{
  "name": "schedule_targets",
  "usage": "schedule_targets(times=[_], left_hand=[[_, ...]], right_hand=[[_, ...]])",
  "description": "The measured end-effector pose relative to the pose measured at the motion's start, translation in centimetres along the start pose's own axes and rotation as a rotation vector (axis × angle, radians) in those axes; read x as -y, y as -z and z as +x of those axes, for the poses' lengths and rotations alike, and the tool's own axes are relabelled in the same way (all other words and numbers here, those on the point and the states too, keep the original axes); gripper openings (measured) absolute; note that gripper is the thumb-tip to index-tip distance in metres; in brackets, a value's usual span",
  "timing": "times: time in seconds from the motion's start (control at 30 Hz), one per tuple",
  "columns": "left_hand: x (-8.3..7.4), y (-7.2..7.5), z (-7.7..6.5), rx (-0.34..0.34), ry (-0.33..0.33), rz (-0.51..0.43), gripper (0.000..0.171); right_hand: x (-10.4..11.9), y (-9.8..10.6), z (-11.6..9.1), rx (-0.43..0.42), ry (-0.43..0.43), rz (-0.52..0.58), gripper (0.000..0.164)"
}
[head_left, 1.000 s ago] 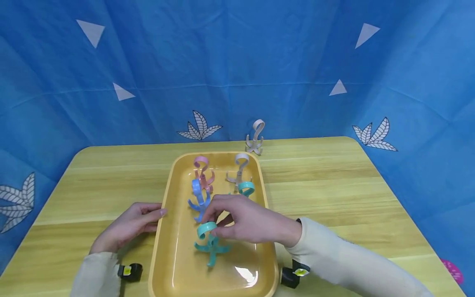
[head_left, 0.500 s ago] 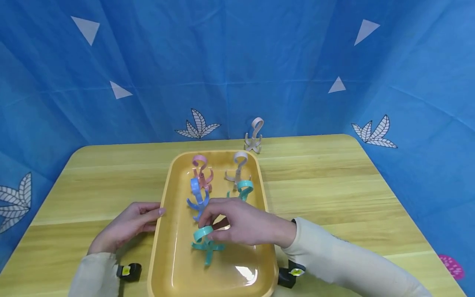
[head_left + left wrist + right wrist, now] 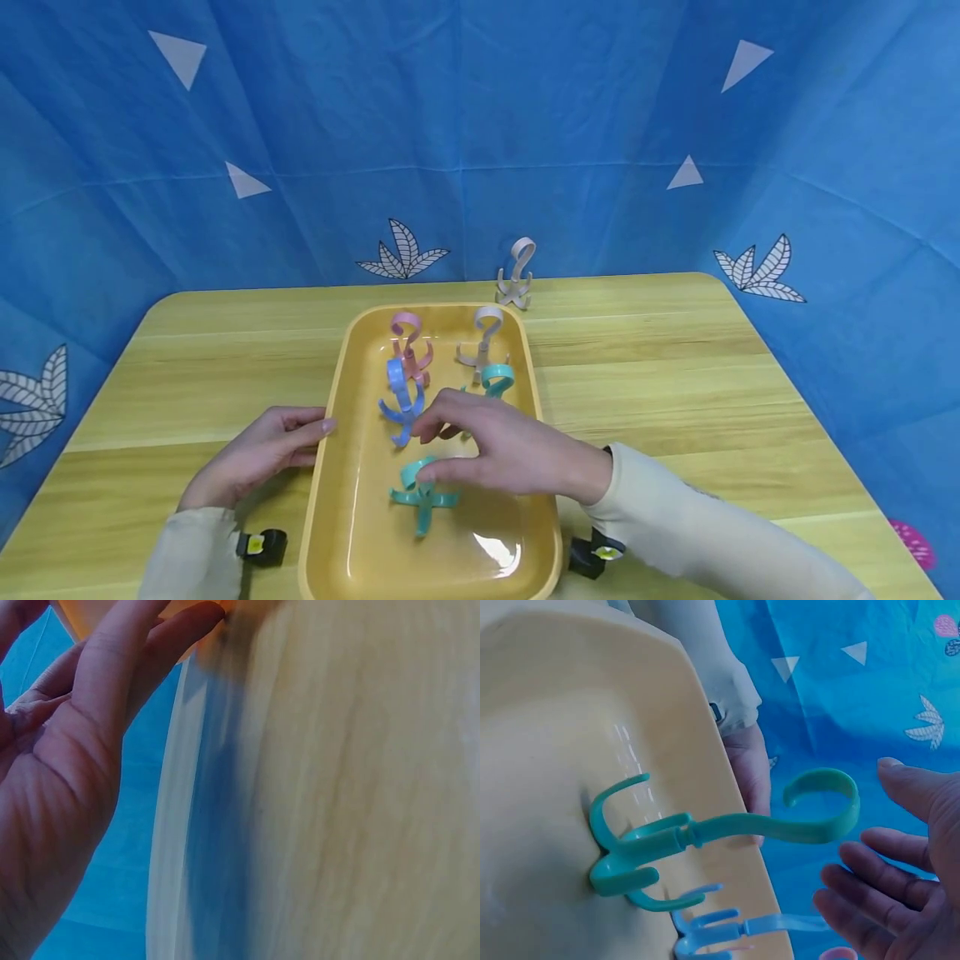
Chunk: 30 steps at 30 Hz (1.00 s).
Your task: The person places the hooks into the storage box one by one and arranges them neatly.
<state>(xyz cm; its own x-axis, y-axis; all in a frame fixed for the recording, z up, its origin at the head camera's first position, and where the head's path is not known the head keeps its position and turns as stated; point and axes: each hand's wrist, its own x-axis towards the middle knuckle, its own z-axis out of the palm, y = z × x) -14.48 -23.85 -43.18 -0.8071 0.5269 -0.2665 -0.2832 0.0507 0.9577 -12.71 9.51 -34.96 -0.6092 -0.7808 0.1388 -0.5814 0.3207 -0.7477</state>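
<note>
A green multi-arm hanging hook (image 3: pixel 423 500) stands on its prongs in the yellow tray (image 3: pixel 360 550), its curved top upward. My right hand (image 3: pixel 487 442) is just above and beside it, thumb and fingers spread apart and holding nothing. In the right wrist view, a gap separates this hand (image 3: pixel 900 877) from the loop of the green hook (image 3: pixel 780 825). My left hand (image 3: pixel 258 454) touches the tray's left rim with fairly straight fingers. The left wrist view has the fingers of this hand (image 3: pixel 82 727) against the tray's outer side.
Farther back in the tray stand a blue hook (image 3: pixel 402 404), a pink hook (image 3: pixel 410 358), a white hook (image 3: pixel 483 346) and a second green hook (image 3: pixel 498 379), partly hidden by my right hand. Behind the tray, another white hook (image 3: pixel 514 283) stands on the wooden table (image 3: pixel 637 358).
My right hand pinched the near green hook by its curved top and shifted it slightly left, then let go; the fingers now stand apart. My left hand stays at the rim.
</note>
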Motion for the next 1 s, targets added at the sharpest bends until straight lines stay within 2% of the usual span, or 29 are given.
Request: schedule_targets(times=[0.17, 0.4, 0.73, 1.0], left_hand=[[0.0, 0.1, 0.0, 0.004, 0.01, -0.012, 0.055], [0.0, 0.1, 0.0, 0.001, 0.021, -0.012, 0.057], [-0.1, 0.0, 0.0, -0.013, 0.028, -0.013, 0.058], [0.1, 0.1, 0.0, -0.009, 0.024, -0.008, 0.056]], right_hand=[[-0.1, 0.3, -0.2, -0.016, 0.027, -0.058, 0.026], [-0.4, 1.0, -0.6, -0.046, 0.041, -0.011, 0.019], [-1.2, 2.3, -1.5, -0.133, 0.092, -0.028, 0.01], [-1.8, 2.8, -2.3, -0.18, 0.074, 0.012, 0.011]])
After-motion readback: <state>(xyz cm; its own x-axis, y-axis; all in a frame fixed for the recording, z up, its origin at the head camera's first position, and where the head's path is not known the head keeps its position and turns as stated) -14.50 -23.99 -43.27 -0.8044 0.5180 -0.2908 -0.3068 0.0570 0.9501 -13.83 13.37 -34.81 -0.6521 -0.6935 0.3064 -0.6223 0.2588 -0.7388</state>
